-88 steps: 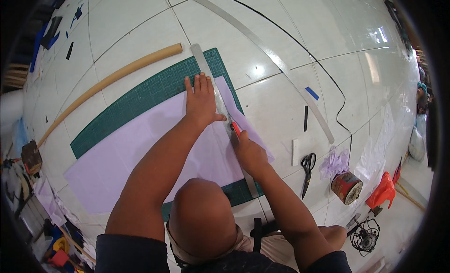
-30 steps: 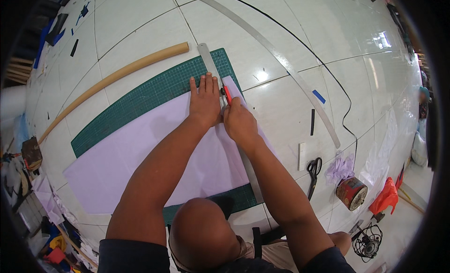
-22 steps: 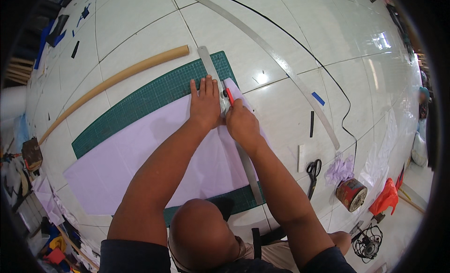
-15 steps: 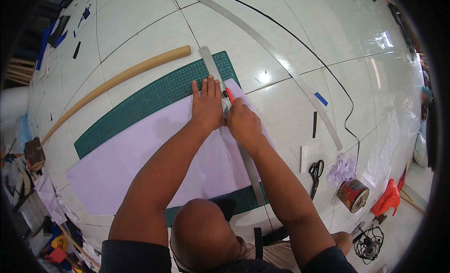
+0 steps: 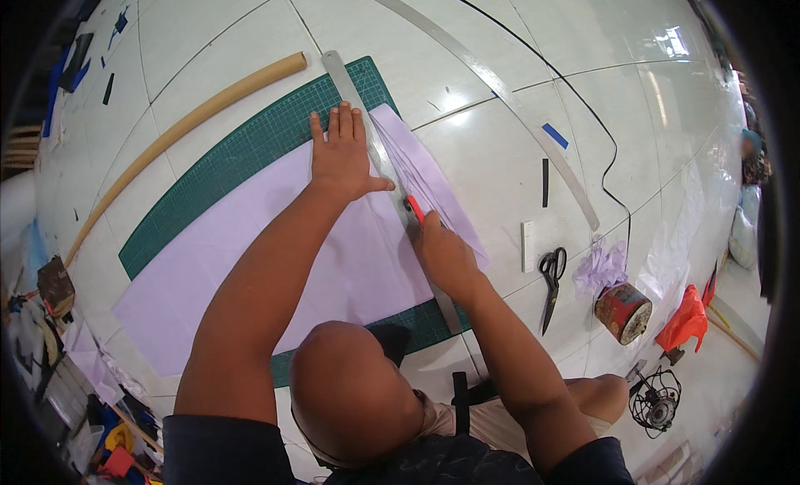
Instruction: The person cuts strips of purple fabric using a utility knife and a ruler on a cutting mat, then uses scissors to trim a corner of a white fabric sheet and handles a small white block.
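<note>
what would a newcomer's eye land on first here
Probably the large lilac sheet in the middle, spread over the green cutting mat and out onto the tiled floor. Next, the right hand gripping a red cutter at the steel ruler, with the left hand spread partly over that ruler. Beyond the mat, at upper left, lies a long brown tube.

Glossy white floor point(image 5: 492, 172) tiles with dark joints mirror a bright glare point(image 5: 672, 42) at the upper right, a wire-caged fan point(image 5: 658, 406) sits lower right, and mixed clutter point(image 5: 117, 443) crowds the lower left.
</note>
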`<control>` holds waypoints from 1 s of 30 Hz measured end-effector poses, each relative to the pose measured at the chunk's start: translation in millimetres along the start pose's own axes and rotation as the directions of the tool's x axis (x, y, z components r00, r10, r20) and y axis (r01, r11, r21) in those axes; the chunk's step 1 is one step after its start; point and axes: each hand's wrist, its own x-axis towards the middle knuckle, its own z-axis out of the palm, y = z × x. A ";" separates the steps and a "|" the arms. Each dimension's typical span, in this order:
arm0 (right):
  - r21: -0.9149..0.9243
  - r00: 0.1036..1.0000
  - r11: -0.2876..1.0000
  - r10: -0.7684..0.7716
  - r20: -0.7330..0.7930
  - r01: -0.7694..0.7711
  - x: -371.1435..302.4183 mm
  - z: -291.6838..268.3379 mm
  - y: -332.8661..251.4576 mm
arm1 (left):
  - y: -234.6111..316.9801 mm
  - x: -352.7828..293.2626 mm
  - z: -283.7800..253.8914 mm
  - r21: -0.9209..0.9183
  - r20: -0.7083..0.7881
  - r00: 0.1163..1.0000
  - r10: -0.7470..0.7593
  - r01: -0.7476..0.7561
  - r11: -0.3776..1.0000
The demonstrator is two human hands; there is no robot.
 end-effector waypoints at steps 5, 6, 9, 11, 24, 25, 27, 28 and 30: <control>-0.028 0.998 0.998 0.061 0.007 -0.061 -39.6 24.9 36.1 | 1.6 0.9 -0.9 -0.005 -0.026 1.000 0.005 -0.005 1.000; -0.034 0.998 0.998 0.060 0.011 -0.060 -50.6 32.0 45.4 | 0.9 -0.7 0.4 -0.007 -0.028 1.000 0.004 -0.004 1.000; -0.048 0.998 0.997 0.061 0.002 -0.061 -75.7 46.7 62.1 | 0.1 0.2 4.0 -0.001 -0.043 0.999 0.007 -0.007 1.000; -0.061 0.999 0.997 0.054 -0.003 -0.054 -86.9 49.0 66.9 | 1.1 1.9 4.2 0.015 -0.032 0.999 0.005 -0.004 1.000; -0.153 0.976 0.971 0.201 0.089 -0.186 -181.6 81.1 135.8 | 8.7 -2.5 1.3 0.047 0.012 1.000 -0.015 0.014 0.999; -0.153 0.976 0.971 0.198 0.085 -0.184 -186.8 74.9 135.7 | 6.2 -1.6 0.6 0.047 -0.009 1.000 -0.016 0.016 0.999; -0.090 0.985 0.981 0.170 -0.018 -0.171 -185.5 68.8 131.1 | 2.5 0.8 -2.5 0.061 0.009 1.000 -0.017 0.017 0.998; -0.035 0.980 0.986 0.158 -0.120 -0.163 -184.5 64.7 130.3 | 4.1 -0.6 -1.8 0.061 0.025 1.000 -0.015 0.013 0.998; 0.128 0.935 0.980 0.186 -0.302 -0.153 -171.2 53.8 131.0 | 5.0 -3.9 -1.9 0.049 -0.020 1.000 0.004 -0.003 0.999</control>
